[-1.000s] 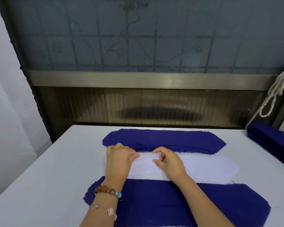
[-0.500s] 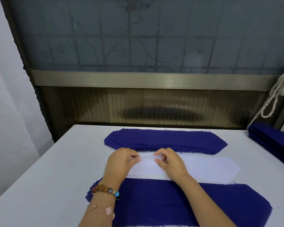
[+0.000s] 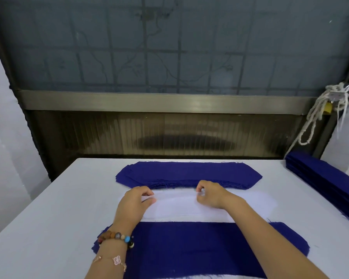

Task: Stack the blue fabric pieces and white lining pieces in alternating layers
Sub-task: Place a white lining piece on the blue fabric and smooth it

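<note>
A stack of white lining pieces (image 3: pixel 177 208) lies across the middle of the table, between two blue piles. My left hand (image 3: pixel 134 205) pinches the far edge of the top white piece near its left end. My right hand (image 3: pixel 211 195) pinches the same edge further right, and the piece's far edge is slightly raised between them. A pile of blue fabric pieces (image 3: pixel 187 174) lies just beyond the white stack. A blue piece (image 3: pixel 189 250) tops the near stack under my forearms.
Another pile of blue fabric (image 3: pixel 326 184) lies along the right edge of the white table (image 3: pixel 48 228). A knotted white rope (image 3: pixel 318 113) hangs at the right of the dark window wall behind the table.
My hands have moved apart along the white piece's far edge, the right one sliding to the right. The edge is now pinched and a little lifted.
</note>
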Tool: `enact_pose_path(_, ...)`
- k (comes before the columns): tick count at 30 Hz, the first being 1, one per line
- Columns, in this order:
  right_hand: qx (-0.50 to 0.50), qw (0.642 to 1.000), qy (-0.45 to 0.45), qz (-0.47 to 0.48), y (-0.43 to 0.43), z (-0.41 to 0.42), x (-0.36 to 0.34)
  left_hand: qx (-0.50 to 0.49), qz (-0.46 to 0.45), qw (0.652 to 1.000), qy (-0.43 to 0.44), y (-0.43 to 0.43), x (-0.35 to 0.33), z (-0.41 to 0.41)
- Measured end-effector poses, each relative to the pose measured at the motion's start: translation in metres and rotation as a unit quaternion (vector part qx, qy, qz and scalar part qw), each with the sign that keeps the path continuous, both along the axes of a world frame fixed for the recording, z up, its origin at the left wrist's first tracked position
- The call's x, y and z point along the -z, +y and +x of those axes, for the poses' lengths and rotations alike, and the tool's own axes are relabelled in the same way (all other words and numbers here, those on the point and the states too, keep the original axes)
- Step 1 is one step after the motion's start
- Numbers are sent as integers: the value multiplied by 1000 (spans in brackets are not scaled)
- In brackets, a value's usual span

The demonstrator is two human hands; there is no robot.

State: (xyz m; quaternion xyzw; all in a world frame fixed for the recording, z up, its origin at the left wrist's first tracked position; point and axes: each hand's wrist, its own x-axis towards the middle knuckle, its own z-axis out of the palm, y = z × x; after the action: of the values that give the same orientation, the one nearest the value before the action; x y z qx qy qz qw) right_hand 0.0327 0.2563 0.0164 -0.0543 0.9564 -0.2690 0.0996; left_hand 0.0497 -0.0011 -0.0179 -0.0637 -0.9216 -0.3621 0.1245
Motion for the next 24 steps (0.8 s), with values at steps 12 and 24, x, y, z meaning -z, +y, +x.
enact_pose_path(12, 119, 993, 25, 7, 90, 20, 16, -1, 3, 1000, -4, 0, -1, 1)
enact_pose_path(24, 231, 966, 116, -25, 125, 40, 29, 2, 5, 1000, -5, 1, -2, 3)
